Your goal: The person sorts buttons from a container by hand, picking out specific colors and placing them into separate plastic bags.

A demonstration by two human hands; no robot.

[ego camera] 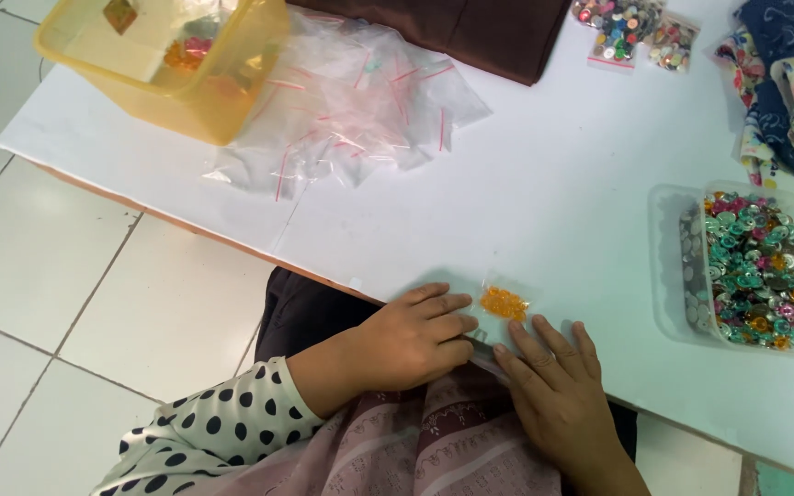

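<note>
Pressing down at the near edge of the white table (544, 202), both hands work on one small clear bag of orange beads (504, 303), which lies in the lower middle of the frame. The left hand (415, 342) comes in from the lower left with its fingers curled loosely, the fingertips resting on the bag's left end; whether it pinches the plastic or only pins it cannot be told. The right hand (558, 390) lies flat and open, palm down, fingers stretched toward the upper left, with the fingertips on the bag's lower edge. The bead cluster sits just beyond both sets of fingertips, up and slightly right of the left hand and straight up from the right index finger. The bag's long axis runs roughly left to right, tilted a little down toward the right hand. Both hands touch the plastic, and the left one is closer to the beads.

In the upper left of the frame stands a yellow plastic tub (176, 64), with a heap of empty clear zip bags (351, 101) beside it. At the right edge a clear tray of mixed coloured buttons (754, 266) sits well apart from the hands, with folded floral cloth (788, 83) above it and packed button bags (631, 28) at the top.
</note>
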